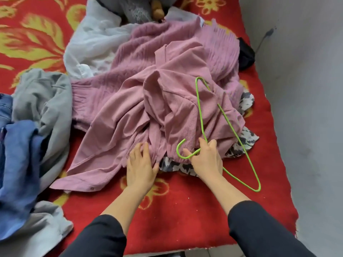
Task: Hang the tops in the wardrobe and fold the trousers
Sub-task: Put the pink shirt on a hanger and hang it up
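One green wire hanger (197, 93) lies at four o'clock of the heap. There are two pink tops: a corduroy shirt (130, 115) at centre and a ribbed knit (148, 45) at twelve o'clock. One white garment (96, 39) sits at eleven, one grey garment (46, 93) at nine, one patterned piece (246, 101) at three, and one black item (246, 54) at two. Two blue pieces, denim (5, 108) and plain cloth (18, 164), lie at eight. Two hands are in view, the left hand (141, 167) and the right hand (206, 158), over one red blanket (176, 219).

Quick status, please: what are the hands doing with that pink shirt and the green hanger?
Right hand holds green hanger at its neck. Left hand rests on pink shirt, not yet hung. Patterned garment lies underneath.
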The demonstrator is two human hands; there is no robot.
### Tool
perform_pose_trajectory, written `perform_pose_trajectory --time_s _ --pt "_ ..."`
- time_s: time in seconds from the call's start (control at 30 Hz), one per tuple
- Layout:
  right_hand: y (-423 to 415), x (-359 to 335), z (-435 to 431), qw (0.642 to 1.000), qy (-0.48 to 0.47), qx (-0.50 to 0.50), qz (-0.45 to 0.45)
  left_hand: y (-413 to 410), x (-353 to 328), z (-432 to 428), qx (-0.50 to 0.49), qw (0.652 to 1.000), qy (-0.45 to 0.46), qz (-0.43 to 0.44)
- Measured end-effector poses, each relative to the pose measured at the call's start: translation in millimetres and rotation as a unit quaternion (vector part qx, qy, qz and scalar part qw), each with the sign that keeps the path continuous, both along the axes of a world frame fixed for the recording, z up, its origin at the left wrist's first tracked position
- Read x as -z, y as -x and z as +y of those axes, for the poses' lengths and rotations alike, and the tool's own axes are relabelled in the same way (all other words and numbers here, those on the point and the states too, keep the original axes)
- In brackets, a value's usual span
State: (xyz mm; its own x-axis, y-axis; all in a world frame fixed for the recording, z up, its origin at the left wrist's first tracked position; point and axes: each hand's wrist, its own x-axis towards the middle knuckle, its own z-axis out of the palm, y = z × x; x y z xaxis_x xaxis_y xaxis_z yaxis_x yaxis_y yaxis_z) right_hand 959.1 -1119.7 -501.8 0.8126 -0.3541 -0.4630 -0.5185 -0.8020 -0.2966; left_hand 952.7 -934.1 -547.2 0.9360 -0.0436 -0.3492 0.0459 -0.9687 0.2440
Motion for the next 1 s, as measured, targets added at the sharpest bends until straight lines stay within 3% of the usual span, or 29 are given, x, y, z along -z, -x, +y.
perform_pose_trajectory --time_s 0.1,0.2,0.27,0.4,0.57,0.67,0.77,0.87,0.97,1.0 --pt "-6.5 18.3 5.4 1.000 0.014 0.006 0.022 -10.0 16.5 -4.1 0.042 0.998 -0.043 0.006" --pt "-12.7 24.2 2.1 0.999 -0.032 0.033 -0.003 -22.0 19.7 -0.8 0.086 0.995 -0.027 -0.034" --pt "-14.6 18.8 -5.7 0.993 -0.062 0.076 -0.064 -27.4 15.4 4.6 0.115 0.992 0.047 -0.034" --pt "-22.5 -15.1 -28.0 0.964 -0.065 0.200 -0.161 -30.5 -10.8 26.7 0.211 0.953 0.200 0.090" --pt "-32.2 -63.7 -51.3 0.896 -0.064 0.375 -0.228 2.6 -53.6 57.3 0.290 0.912 0.018 0.290" --pt "-24.2 -82.2 -50.4 0.894 -0.070 0.380 -0.227 25.4 -63.7 80.3 0.241 0.882 -0.119 0.387" --pt "-14.7 -94.1 -44.4 0.901 -0.094 0.363 -0.218 30.6 -65.7 105.3 0.238 0.858 -0.226 0.395" --pt "-4.4 -102.0 -37.1 0.905 -0.135 0.348 -0.204 15.6 -63.0 114.7 0.221 0.880 -0.216 0.361" --pt "6.1 -99.7 -30.5 0.903 -0.176 0.341 -0.195 -9.9 -62.0 86.8 0.103 0.966 -0.042 0.232" --pt "9.0 -97.6 -29.1 0.902 -0.181 0.341 -0.192 -18.5 -60.4 70.1 0.067 0.980 0.025 0.183"
